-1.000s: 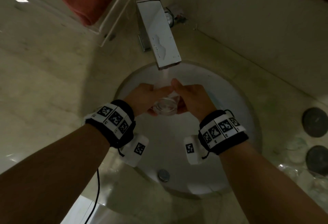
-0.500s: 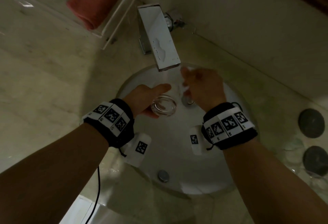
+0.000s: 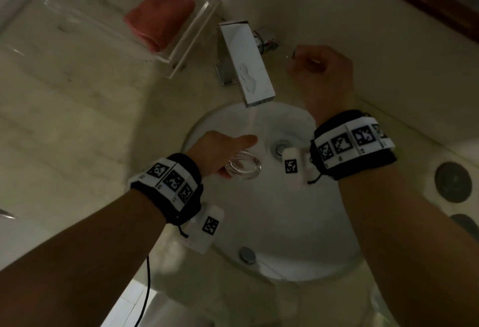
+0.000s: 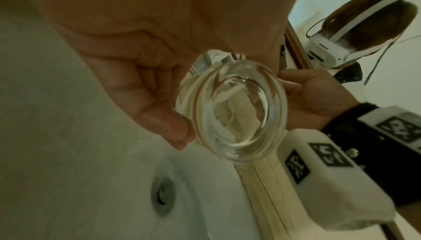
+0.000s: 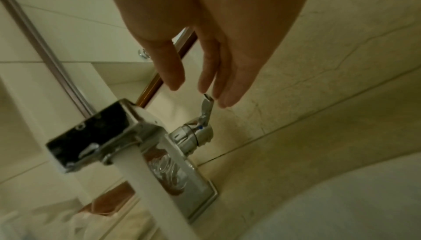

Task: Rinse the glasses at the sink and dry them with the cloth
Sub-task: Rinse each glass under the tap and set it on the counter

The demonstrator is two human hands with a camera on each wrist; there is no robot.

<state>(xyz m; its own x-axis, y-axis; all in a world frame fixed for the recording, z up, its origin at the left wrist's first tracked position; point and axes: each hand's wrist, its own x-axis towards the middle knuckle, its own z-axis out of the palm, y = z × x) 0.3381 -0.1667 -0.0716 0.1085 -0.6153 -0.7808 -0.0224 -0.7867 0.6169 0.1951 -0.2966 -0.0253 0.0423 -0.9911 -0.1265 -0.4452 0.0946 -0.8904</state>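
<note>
My left hand [image 3: 233, 155] grips a clear glass [image 3: 242, 168] over the white sink [image 3: 298, 262], beside the falling water [image 3: 250, 124]. In the left wrist view the fingers [image 4: 159, 110] curl round the side of the glass [image 4: 230, 116], whose thick base faces the camera. My right hand [image 3: 311, 67] is off the glass, up beside the chrome faucet [image 3: 246, 67]. In the right wrist view its straight fingertips [image 5: 205, 87] are right at the tip of the faucet lever [image 5: 207, 105]; it holds nothing. A folded red cloth [image 3: 160, 16] lies in a clear tray [image 3: 197, 41] at the back left.
Water runs from the spout [image 5: 91, 135] toward the drain [image 3: 280, 148]. An overflow cap [image 3: 247, 254] sits at the basin's near side. Two dark round discs [image 3: 452, 181] lie on the counter at right. The stone counter [image 3: 77, 119] stretches to the left; the wall is just behind the faucet.
My right hand let go of the glass and moved up and right to the faucet lever. My left hand kept the glass, which now sits just beside the stream.
</note>
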